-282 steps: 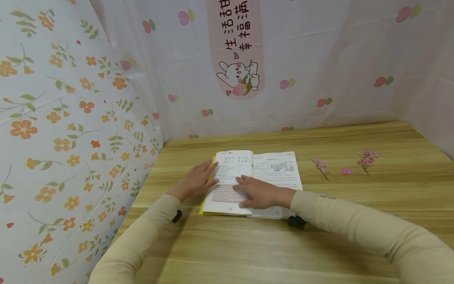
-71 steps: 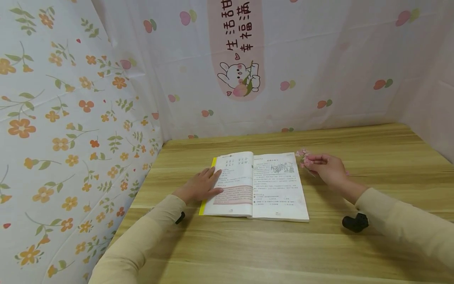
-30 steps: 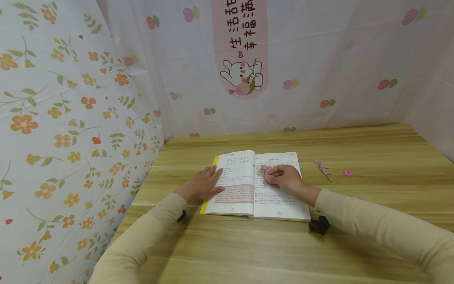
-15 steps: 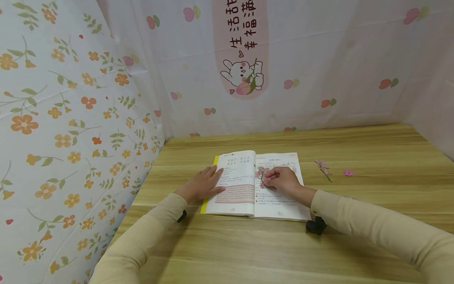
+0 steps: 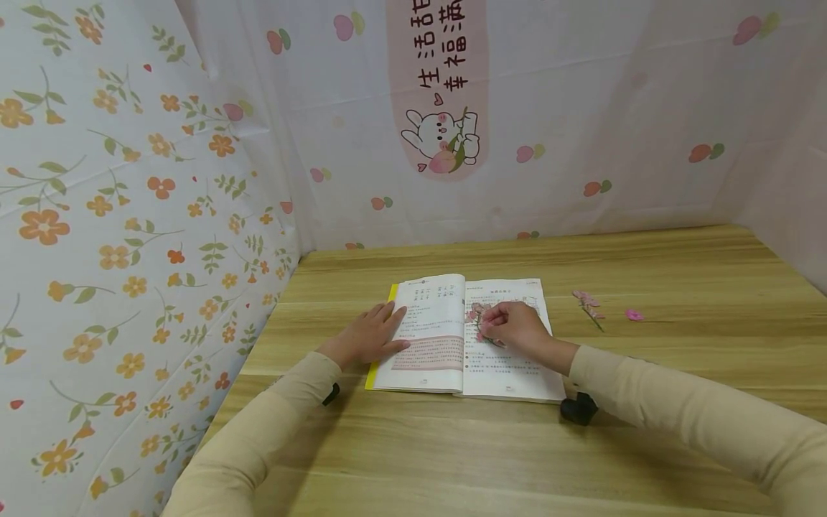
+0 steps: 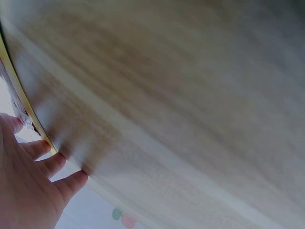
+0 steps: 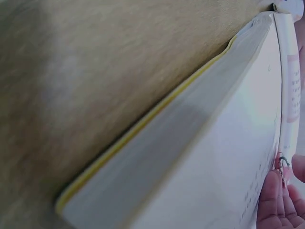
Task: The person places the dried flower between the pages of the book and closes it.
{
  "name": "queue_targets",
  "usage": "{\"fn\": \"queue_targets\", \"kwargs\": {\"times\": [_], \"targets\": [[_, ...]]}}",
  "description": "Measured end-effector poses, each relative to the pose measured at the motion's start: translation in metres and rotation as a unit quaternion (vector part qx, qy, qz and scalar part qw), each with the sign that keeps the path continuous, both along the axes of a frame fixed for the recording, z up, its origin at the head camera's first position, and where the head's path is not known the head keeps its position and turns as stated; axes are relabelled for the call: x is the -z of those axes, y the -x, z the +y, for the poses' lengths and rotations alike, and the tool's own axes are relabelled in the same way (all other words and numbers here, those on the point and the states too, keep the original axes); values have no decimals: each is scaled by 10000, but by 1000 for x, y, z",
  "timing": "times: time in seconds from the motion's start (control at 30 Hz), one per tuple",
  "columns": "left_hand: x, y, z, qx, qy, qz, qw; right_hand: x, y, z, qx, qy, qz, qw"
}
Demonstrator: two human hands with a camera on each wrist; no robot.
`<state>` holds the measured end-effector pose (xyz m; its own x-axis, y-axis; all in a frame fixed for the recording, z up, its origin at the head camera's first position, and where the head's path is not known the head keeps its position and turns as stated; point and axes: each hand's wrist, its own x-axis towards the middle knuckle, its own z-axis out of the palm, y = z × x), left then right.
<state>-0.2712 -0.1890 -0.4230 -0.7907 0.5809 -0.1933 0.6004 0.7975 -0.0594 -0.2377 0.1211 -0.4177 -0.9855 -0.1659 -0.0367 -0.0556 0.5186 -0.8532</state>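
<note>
An open book (image 5: 426, 362) with a yellow cover lies on the wooden table. My left hand (image 5: 368, 334) rests on its left edge, fingers spread over the page; in the left wrist view the fingertips (image 6: 78, 177) reach past the yellow cover edge. Over the right page my right hand (image 5: 520, 330) pinches a sprig of small pink flowers (image 5: 477, 316) between thumb and fingers. The sprig lies at the page, near the book's middle fold. In the right wrist view only a bit of the sprig (image 7: 282, 164) shows beside the fingers.
Right of the book lie a second pink flower sprig (image 5: 588, 307) and a single pink blossom (image 5: 634, 315) with a thin stem. A patterned cloth (image 5: 555, 129) hangs behind the table (image 5: 413, 452), and a floral cloth (image 5: 129, 258) hangs on the left.
My right hand left the book's left page, picked up the farthest sprig on the right and carried it left onto the right page. My left hand has stayed on the left edge.
</note>
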Motion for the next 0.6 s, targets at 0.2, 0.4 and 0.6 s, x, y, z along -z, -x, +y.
{"fn": "queue_targets", "kwargs": {"times": [0.2,0.4,0.6], "targets": [[0,0,1,17,-8,-6,10000,-5,-1,6,-166,-613,416,9971],[0,0,1,26,5,-34,10000,-8,2,17,-344,-787,717,9937],[0,0,0,18,-37,-73,10000,-11,11,33,-482,-779,880,9919]]}}
